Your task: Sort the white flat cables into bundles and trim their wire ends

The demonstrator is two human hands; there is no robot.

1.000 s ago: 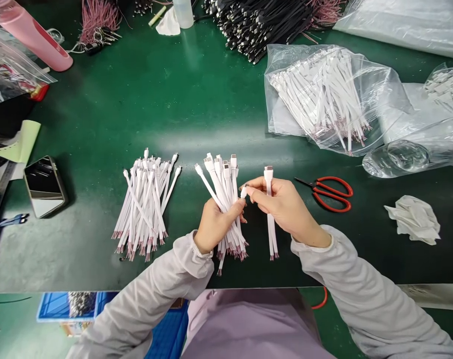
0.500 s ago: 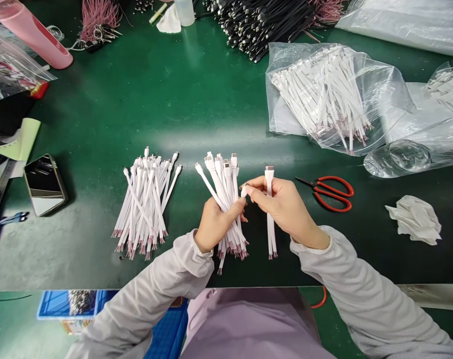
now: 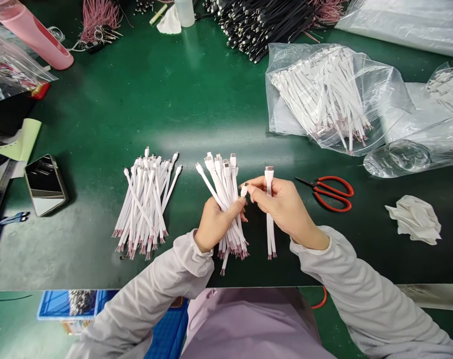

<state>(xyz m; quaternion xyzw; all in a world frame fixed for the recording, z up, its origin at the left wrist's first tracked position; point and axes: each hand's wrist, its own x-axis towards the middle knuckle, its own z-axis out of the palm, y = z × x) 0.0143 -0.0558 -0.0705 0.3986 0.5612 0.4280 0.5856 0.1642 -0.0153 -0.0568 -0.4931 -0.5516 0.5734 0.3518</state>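
My left hand is closed over the middle bundle of white flat USB cables, its thumb and fingers pinching a white cable by its connector end. The thumb and index finger of my right hand meet that same connector from the right. A few white USB cables run upright through my right hand, plugs above and bare pinkish wire ends below. How many cables each hand grips is hidden by the fingers. To the left lies another pile of white cables, with small plugs at the top.
Red-handled scissors and crumpled tissue lie to the right. Behind them is a clear bag of white cables. Black cables are heaped at the back. A phone and pink bottle are at left.
Both hands stay nearly in place. The small connector between the fingertips has shifted slightly, and one cable's lower end below my left hand has swung a little to the right.
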